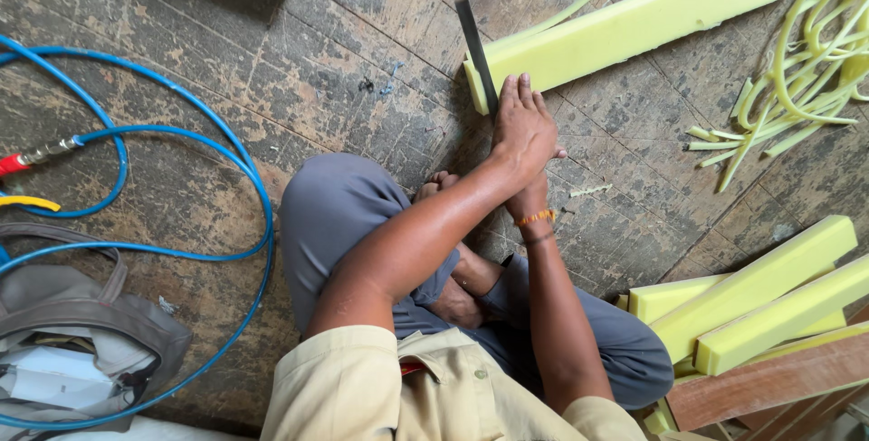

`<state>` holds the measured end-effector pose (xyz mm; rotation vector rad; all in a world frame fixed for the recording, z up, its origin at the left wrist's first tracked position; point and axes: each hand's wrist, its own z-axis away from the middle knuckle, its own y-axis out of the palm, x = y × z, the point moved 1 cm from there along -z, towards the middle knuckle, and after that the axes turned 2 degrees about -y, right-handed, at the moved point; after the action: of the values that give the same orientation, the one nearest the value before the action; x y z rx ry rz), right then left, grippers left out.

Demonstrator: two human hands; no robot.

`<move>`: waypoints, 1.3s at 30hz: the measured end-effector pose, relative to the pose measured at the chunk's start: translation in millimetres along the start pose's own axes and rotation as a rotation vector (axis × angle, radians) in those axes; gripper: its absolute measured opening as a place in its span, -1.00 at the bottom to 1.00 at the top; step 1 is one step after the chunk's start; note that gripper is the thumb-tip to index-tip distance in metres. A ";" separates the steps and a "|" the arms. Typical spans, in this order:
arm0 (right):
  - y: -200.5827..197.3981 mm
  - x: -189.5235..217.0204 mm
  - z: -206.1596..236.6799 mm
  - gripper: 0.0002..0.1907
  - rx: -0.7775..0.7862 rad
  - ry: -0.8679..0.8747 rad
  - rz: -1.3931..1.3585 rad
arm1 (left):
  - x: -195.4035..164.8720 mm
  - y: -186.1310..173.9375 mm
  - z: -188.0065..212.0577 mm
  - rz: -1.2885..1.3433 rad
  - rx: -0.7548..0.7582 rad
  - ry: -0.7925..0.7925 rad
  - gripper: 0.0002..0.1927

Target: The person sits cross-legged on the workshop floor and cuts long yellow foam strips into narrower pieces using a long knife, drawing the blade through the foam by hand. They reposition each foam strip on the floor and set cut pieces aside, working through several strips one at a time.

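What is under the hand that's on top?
The left hand covers the right hand; only its wrist with an orange band shows. A dark flat blade sticks out; its handle is hidden.

Left hand (522, 129) atop right hand (536, 189)

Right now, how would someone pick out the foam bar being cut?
Start at the seated person's hands on the worn floor. The foam bar runs from them toward the top right. Unlike the stacked blocks at lower right, it lies alone with a dark blade at its near end.

No packages, labels, signs or screens in view.
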<state>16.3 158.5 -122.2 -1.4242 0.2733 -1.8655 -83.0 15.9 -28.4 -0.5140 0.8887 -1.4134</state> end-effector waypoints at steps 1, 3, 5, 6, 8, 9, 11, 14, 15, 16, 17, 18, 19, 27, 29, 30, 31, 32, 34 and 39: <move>-3.2 -1.0 17.2 -0.69 0.026 0.101 0.103 | 1.0 2.1 -1.2 -0.036 -0.019 0.003 0.18; -6.6 -0.9 39.8 -0.64 -0.032 -0.007 0.031 | 3.7 3.7 -4.1 -0.113 -0.062 0.007 0.17; -4.8 -1.6 42.7 -0.65 -0.060 -0.050 0.009 | 3.3 3.8 -3.5 -0.049 -0.003 0.035 0.20; -2.0 -1.8 35.9 -0.68 -0.055 -0.043 0.024 | 1.8 2.8 -1.9 -0.020 0.022 0.049 0.22; 4.2 0.9 12.9 -0.66 -0.074 -0.126 0.000 | -0.8 0.0 3.3 0.012 0.027 0.041 0.21; 7.0 4.0 -0.3 -0.62 -0.096 -0.218 -0.038 | -1.8 -1.5 5.8 0.027 0.028 0.034 0.21; 8.0 11.9 -12.1 -0.58 -0.106 -0.320 -0.056 | -3.5 -4.0 10.9 0.001 -0.036 -0.038 0.25; 0.8 24.8 8.9 -0.69 -0.070 -0.230 0.131 | 1.8 -4.5 8.7 0.015 -0.008 0.012 0.24; -3.5 28.5 25.1 -0.79 -0.042 -0.134 0.275 | 4.9 -4.8 5.2 0.028 0.019 0.050 0.23; -7.9 32.1 42.9 -0.76 -0.066 -0.093 0.144 | 7.4 -4.8 2.9 0.018 0.018 0.056 0.24; -12.3 35.3 61.4 -0.73 -0.089 -0.046 0.014 | 8.6 -4.5 1.9 0.010 0.023 0.064 0.26; -15.1 37.7 73.5 -0.77 -0.065 -0.027 0.067 | 9.0 -4.5 1.8 0.002 0.030 0.076 0.27; -17.7 39.6 84.1 -0.80 -0.044 -0.007 0.119 | 8.8 -4.7 2.6 0.012 0.041 0.065 0.26; -40.7 49.0 100.2 -0.82 -0.027 0.117 0.119 | 15.0 -25.2 12.0 0.056 -0.130 0.002 -0.15; -56.8 51.5 111.2 -0.84 -0.003 0.184 0.213 | 29.5 -29.5 4.8 0.199 -0.067 -0.004 -0.40; -66.4 53.3 117.9 -0.83 -0.012 0.163 0.270 | 39.6 -31.3 -0.7 0.267 -0.032 -0.001 -0.47; -76.2 55.2 124.9 -0.83 -0.023 0.143 0.326 | 53.1 -33.4 -5.2 0.291 -0.178 -0.017 -0.56; -86.1 56.9 131.2 -0.83 -0.034 0.122 0.381 | 65.0 -34.4 -7.8 0.316 -0.325 -0.033 -0.63; -105.1 59.3 142.8 -0.81 -0.018 0.170 0.354 | 80.5 -29.9 -8.6 0.393 -0.293 -0.133 -0.74; -142.3 60.9 160.3 -0.81 -0.089 0.173 0.476 | 71.3 -5.4 5.1 0.217 0.039 -0.247 -0.75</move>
<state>92.5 258.3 61.9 -1.1298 0.7224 -1.5927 -87.7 -55.1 -37.0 -0.5333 0.6941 -1.1398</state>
